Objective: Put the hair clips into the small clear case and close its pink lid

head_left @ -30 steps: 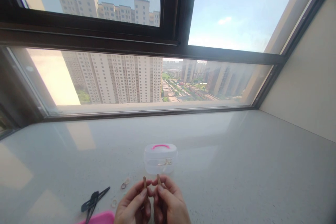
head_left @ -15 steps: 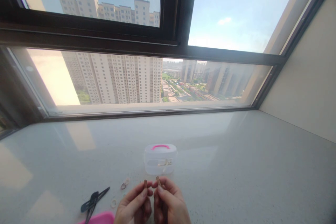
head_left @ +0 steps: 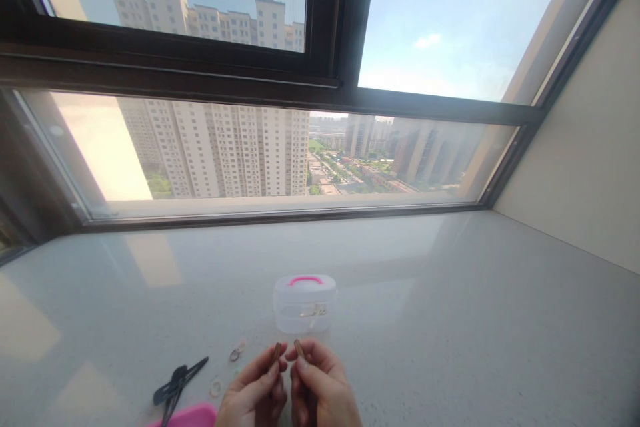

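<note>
My left hand [head_left: 254, 390] pinches a slim brown piece [head_left: 277, 351] between thumb and fingers, its end pointing up. A similar slim brown piece [head_left: 299, 347] is pinched in my right hand [head_left: 325, 383]. The hands are side by side with a small gap between the two tips. Whether these are hair clips, or parts of one thing, I cannot tell. Just beyond the fingers stands a clear plastic box [head_left: 287, 300] with a pink handle [head_left: 306, 279] and a few small items inside. Left of my left hand lie small hair ties [head_left: 215, 387].
Black hair clips [head_left: 176, 383] lie crossed at the lower left, over the edge of a pink tray [head_left: 193, 417]. Small rings [head_left: 235, 354] rest near the box. The pale sill [head_left: 450, 320] runs back to a dark window frame [head_left: 280, 217], with a wall [head_left: 585, 147] at right.
Both hands have shifted slightly left and down. The two brown tips have tilted a little, and the box and clips stay where they were.
</note>
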The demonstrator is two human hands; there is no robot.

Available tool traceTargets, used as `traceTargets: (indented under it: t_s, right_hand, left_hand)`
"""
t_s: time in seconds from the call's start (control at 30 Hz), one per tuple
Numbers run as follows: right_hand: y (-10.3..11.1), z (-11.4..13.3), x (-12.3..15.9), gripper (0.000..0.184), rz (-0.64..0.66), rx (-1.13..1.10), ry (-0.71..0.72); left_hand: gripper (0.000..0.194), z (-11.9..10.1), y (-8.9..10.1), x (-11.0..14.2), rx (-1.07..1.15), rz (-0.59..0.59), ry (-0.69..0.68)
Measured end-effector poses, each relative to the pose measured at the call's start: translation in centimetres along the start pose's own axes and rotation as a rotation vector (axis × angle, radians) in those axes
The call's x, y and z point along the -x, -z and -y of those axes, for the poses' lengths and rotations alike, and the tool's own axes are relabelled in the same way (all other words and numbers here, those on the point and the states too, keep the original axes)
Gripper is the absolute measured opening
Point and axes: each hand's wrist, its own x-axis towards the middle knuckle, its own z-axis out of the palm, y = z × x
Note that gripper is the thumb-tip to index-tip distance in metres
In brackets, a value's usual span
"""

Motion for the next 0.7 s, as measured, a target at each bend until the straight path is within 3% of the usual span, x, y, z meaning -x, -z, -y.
traceTargets:
  t_s: [0.7]
  right_hand:
    - [0.73,-0.49,-0.5,0.028,0.004,-0.046,0.037]
  left_hand:
    - [0.03,-0.01,-0.57,0.3,0.007,-0.012,-0.059]
